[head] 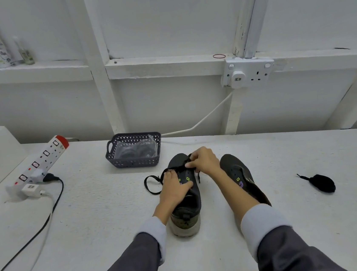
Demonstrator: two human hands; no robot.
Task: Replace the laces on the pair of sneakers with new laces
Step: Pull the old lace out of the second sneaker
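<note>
- Desk [92, 212], front edge, centre: sneaker [187, 201] with its heel toward the person and its toe pointing at the back edge. Dark upper, pale sole.
- Left hand [174, 187] grips the sneaker across the upper, thumb over the tongue, fingertips up at the eyelets beside the lace.
- Right hand [205, 160] sits over the toe end, thumb and forefinger pinching the black lace [149, 184] where it crosses the lowest eyelets.
- 1 loop of that lace trails onto the desk left of the sneaker. A short tail hangs on the right side.
- Other sneaker [242, 175] lies just beside it to the right, partly behind the right forearm. No lace shows on it.
- Loose black lace bundle [322, 183] sits well apart, toward the right edge.
- Back edge: dark basket [131, 161] holding clear packets with dark coils inside, probably laces. Power strip [42, 159] at back left.
- Handling, as judged: the lace is light, limp and flat, and will twist and snag in the eyelets. Take it at the stiff tip for threading, or close to the eyelet when pulling.
- The sneaker is light with a soft upper and firm sole. Steady it by the midfoot.
</note>
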